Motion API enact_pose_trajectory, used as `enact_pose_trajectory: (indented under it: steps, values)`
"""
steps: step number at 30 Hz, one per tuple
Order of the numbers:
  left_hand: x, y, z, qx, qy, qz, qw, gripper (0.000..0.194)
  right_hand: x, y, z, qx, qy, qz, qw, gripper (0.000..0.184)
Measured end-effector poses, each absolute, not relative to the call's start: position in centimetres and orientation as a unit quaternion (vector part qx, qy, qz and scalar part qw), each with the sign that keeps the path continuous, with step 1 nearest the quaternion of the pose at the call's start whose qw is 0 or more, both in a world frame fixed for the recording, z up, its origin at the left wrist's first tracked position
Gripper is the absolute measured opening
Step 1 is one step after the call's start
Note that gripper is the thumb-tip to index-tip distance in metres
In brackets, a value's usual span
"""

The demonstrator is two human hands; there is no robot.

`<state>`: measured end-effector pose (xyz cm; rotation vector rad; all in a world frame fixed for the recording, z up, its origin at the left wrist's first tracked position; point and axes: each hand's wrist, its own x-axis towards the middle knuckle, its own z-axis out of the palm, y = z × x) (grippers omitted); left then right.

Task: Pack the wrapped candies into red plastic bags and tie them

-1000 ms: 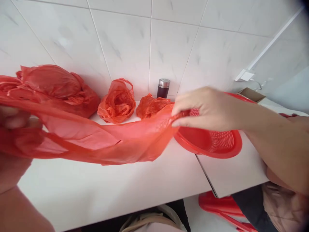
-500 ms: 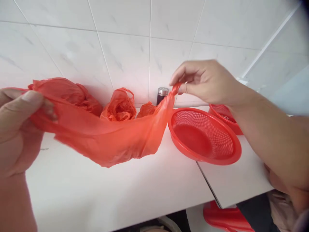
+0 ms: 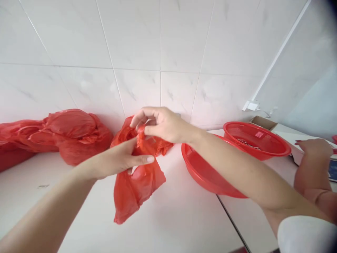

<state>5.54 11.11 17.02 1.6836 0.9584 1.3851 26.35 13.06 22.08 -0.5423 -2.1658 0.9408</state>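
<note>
A red plastic bag (image 3: 137,191) hangs crumpled between my hands above the white table (image 3: 184,225). My right hand (image 3: 164,124) pinches a twisted end of it at the top. Around the bag's middle is my left hand (image 3: 119,161), its thumb across the front and its fingers mostly hidden by the plastic. Behind my hands, another crumpled red bag (image 3: 122,135) lies against the tiled wall. Below my right forearm sits a red mesh basket (image 3: 200,172), partly covered by the arm.
Several full red bags (image 3: 76,137) are heaped on the left along the wall. A second red basket (image 3: 263,140), holding small items, stands back right beside an open box (image 3: 263,122). Another person's hand (image 3: 316,146) is at the right. A socket (image 3: 250,105) is on the wall.
The bag was stretched wide between my hands; now they have come together and it is bunched up. My right hand moved left, my left hand right. The view shifted, showing another person's hand.
</note>
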Motion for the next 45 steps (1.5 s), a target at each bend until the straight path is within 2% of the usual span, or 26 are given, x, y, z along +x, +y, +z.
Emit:
enact_pose_trajectory:
  steps: [4, 7, 10, 14, 16, 19, 23, 25, 27, 31, 33, 35, 37, 41, 45]
  values:
    - [6.2, 11.1, 16.4, 0.677, 0.412, 0.474, 0.384, 0.038, 25.7, 12.9, 20.2, -0.217, -0.829, 0.335, 0.392, 0.026]
    - [6.9, 11.1, 15.8, 0.685, 0.435, 0.364, 0.458, 0.039, 27.0, 13.4, 17.6, -0.278, -0.821, 0.352, 0.354, 0.027]
    - [7.3, 11.5, 15.3, 0.680, 0.434, 0.255, 0.534, 0.043, 28.2, 13.2, 15.2, -0.310, -0.792, 0.396, 0.346, 0.011]
    - [7.2, 12.1, 14.8, 0.653, 0.402, 0.311, 0.561, 0.034, 28.7, 10.4, 14.9, -0.336, -0.753, 0.345, 0.449, 0.009]
    - [6.9, 12.0, 14.9, 0.644, 0.396, 0.327, 0.567, 0.029, 28.9, 8.4, 15.6, -0.300, -0.786, 0.329, 0.428, 0.006]
    - [6.6, 11.5, 15.4, 0.690, 0.408, 0.291, 0.522, 0.021, 28.8, 7.1, 16.1, -0.214, -0.837, 0.334, 0.378, 0.007]
    - [7.2, 11.0, 15.4, 0.752, 0.425, 0.223, 0.451, 0.017, 27.2, 9.9, 13.8, -0.267, -0.752, 0.373, 0.473, 0.026]
    - [7.6, 11.1, 14.8, 0.770, 0.442, 0.219, 0.405, 0.012, 26.0, 11.9, 11.7, -0.328, -0.707, 0.402, 0.481, 0.032]
    - [7.9, 11.4, 13.8, 0.780, 0.481, 0.232, 0.327, 0.017, 25.1, 13.2, 9.5, -0.352, -0.683, 0.433, 0.472, 0.033]
    - [8.3, 11.6, 12.1, 0.780, 0.523, 0.327, 0.106, 0.025, 24.4, 13.1, 7.0, -0.330, -0.618, 0.543, 0.463, 0.031]
    - [8.5, 11.5, 11.6, 0.782, 0.496, 0.374, 0.054, 0.024, 24.6, 12.5, 6.9, -0.300, -0.595, 0.604, 0.438, 0.028]
    - [8.5, 11.1, 11.2, 0.782, 0.480, 0.393, 0.057, 0.023, 24.9, 12.0, 7.2, -0.278, -0.584, 0.635, 0.423, 0.019]
    - [8.3, 10.7, 10.7, 0.777, 0.487, 0.389, 0.087, 0.026, 25.1, 11.6, 7.5, -0.285, -0.574, 0.622, 0.450, 0.014]
    - [7.6, 9.4, 9.0, 0.788, 0.482, 0.349, 0.160, 0.038, 25.0, 10.8, 7.5, -0.291, -0.574, 0.561, 0.521, 0.022]
    - [5.9, 8.0, 6.7, 0.709, 0.559, 0.377, 0.206, 0.040, 24.3, 11.3, 5.8, -0.304, -0.523, 0.580, 0.546, 0.032]
